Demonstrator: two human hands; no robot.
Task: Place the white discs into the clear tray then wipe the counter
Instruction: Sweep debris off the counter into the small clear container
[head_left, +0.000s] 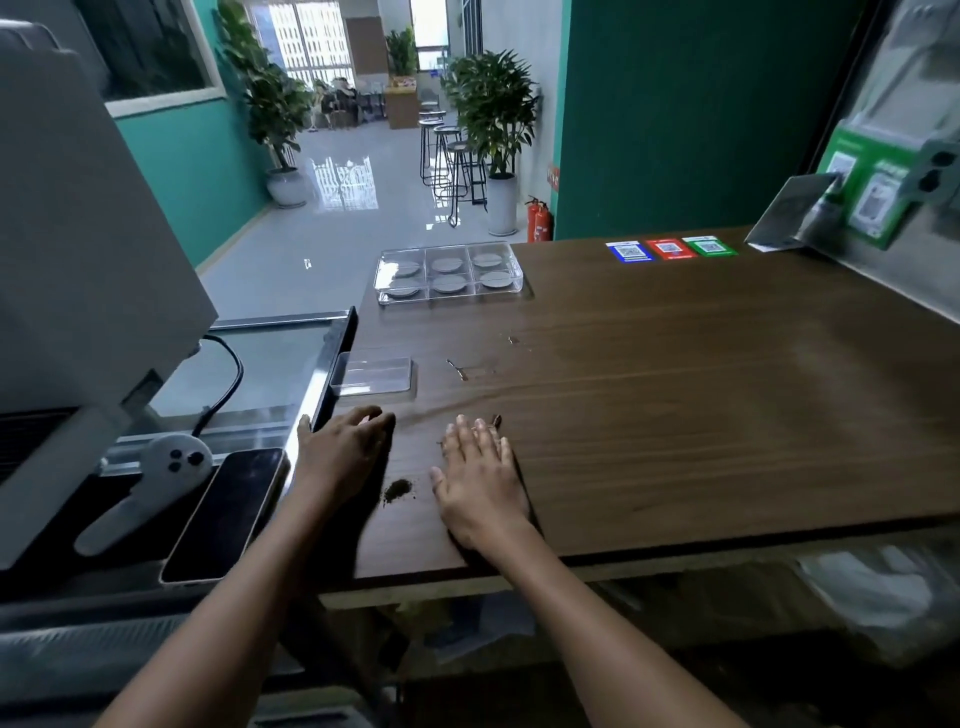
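Both hands lay empty on the brown wood-grain bench (675, 395) near its near edge. The right hand (480, 480) rested palm down with its fingers stretched flat and slightly spread on the wood. The left hand (343, 447) sat at the bench's left edge, its fingers curled loosely downward and gripping nothing. Between the two hands, close to the near edge, lay a small heap of dark crumbs (398, 490). A tiny dark scrap (496, 420) lay just beyond the right fingertips.

Off the bench's left edge, on a lower dark surface, lay a phone (224, 514) face up, and beside it a white handheld controller (148, 491). A black cable (226, 384) ran up toward a large grey machine (78, 260).

Farther up the left edge, a small clear lid or shallow box (375, 375) lay flat, partly overhanging the edge. To its right, some small marks or debris (460, 370) showed on the wood.

At the far left corner stood the clear tray (448, 295), divided into six compartments in two rows of three. Each compartment held one of the white discs (450, 283), lying flat; they looked greyish through the plastic.

Along the far edge toward the right lay three cards, blue (629, 252), red (669, 248) and green (709, 245), side by side. A green sign (867, 195) stood at the far right corner.
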